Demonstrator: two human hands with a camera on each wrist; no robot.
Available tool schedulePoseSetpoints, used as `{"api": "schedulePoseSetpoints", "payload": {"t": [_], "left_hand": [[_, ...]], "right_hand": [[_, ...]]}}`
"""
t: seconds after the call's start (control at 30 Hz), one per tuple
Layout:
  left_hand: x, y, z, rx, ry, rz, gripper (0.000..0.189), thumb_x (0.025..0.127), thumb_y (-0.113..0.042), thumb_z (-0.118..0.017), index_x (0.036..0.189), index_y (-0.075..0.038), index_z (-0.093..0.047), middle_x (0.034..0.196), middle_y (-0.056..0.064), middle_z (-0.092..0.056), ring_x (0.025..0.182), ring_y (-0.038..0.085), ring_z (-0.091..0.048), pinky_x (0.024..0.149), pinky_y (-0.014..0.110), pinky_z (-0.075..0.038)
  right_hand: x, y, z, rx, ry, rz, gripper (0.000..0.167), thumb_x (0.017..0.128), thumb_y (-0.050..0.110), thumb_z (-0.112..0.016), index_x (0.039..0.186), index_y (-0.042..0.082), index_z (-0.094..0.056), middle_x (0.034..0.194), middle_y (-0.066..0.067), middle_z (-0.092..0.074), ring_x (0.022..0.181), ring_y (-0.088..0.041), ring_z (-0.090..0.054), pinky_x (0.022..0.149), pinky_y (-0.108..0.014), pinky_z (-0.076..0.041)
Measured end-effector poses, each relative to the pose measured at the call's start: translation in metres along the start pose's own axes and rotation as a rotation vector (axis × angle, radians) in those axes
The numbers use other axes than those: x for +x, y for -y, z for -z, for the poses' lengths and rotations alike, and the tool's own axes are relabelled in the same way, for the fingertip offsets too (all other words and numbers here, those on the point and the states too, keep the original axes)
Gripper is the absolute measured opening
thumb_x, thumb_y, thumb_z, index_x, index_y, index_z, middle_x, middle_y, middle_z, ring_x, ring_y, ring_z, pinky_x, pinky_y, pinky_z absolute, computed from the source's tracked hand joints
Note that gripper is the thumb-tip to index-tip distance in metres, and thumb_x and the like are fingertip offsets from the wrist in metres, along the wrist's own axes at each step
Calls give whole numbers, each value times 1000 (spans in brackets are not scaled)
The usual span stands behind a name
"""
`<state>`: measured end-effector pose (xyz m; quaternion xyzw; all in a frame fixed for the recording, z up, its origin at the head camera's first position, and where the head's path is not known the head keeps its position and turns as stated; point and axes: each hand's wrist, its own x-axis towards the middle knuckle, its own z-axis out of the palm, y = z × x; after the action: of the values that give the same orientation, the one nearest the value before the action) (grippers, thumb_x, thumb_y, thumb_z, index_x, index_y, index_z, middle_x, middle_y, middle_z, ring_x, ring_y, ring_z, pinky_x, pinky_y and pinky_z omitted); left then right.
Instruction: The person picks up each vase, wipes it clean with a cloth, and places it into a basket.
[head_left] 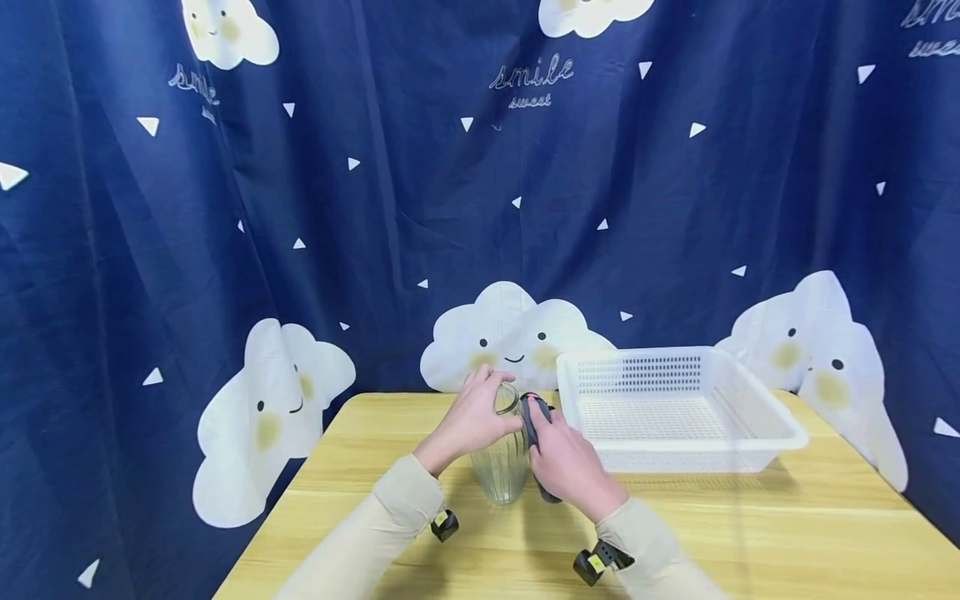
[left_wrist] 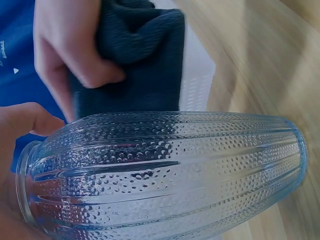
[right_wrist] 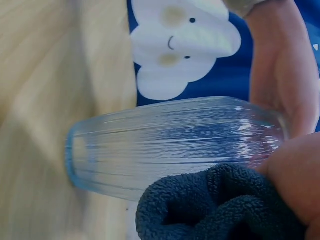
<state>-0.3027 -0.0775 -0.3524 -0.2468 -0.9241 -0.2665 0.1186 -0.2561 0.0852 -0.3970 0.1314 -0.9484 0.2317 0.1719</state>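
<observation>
A clear, ribbed and dimpled glass vase [head_left: 501, 467] stands on the wooden table. My left hand [head_left: 474, 412] grips it around the neck near the rim, thumb on the near side. In the left wrist view the vase [left_wrist: 170, 175] fills the lower half, its base on the wood. My right hand [head_left: 566, 462] holds a folded dark grey-blue cloth [right_wrist: 220, 205] along the vase's right side. Whether the cloth touches the glass is hard to tell. From the right wrist view, the left hand [right_wrist: 285, 75] shows at the vase's top end.
Behind and right of the hands, a white perforated plastic basket [head_left: 678, 454] sits on the table [head_left: 847, 533]. A navy curtain [head_left: 480, 217] with clouds and triangles hangs behind the table's back edge.
</observation>
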Motion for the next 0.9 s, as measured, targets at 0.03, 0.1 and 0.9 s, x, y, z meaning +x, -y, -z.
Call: {"api": "schedulePoseSetpoints", "payload": {"t": [0.03, 0.1, 0.9], "left_hand": [[0, 0, 0, 3, -1, 0, 67, 75, -29, -73, 137, -11, -57, 116, 2, -51, 108, 22, -46, 88, 37, -44], [0, 0, 0, 0, -8, -1, 68, 74, -29, -74, 137, -10, -57, 118, 2, -51, 110, 22, -47, 90, 38, -45], [-1, -1, 5, 52, -31, 62, 69, 80, -50, -78, 131, -7, -63, 118, 10, -50, 100, 24, -57, 89, 39, -50]], "right_hand": [[-1, -1, -2, 1, 14, -8, 71, 86, 9, -66, 152, 3, -40, 107, -27, -61, 70, -29, -62, 58, -41, -51], [-4, -4, -7, 7, 39, -17, 71, 86, 9, -67, 152, 0, -40, 106, -27, -61, 70, -28, -62, 58, -41, -51], [-6, -14, -6, 86, 127, -17, 65, 88, 12, -67, 149, 6, -47, 110, -22, -63, 71, -21, -57, 58, -35, -48]]}}
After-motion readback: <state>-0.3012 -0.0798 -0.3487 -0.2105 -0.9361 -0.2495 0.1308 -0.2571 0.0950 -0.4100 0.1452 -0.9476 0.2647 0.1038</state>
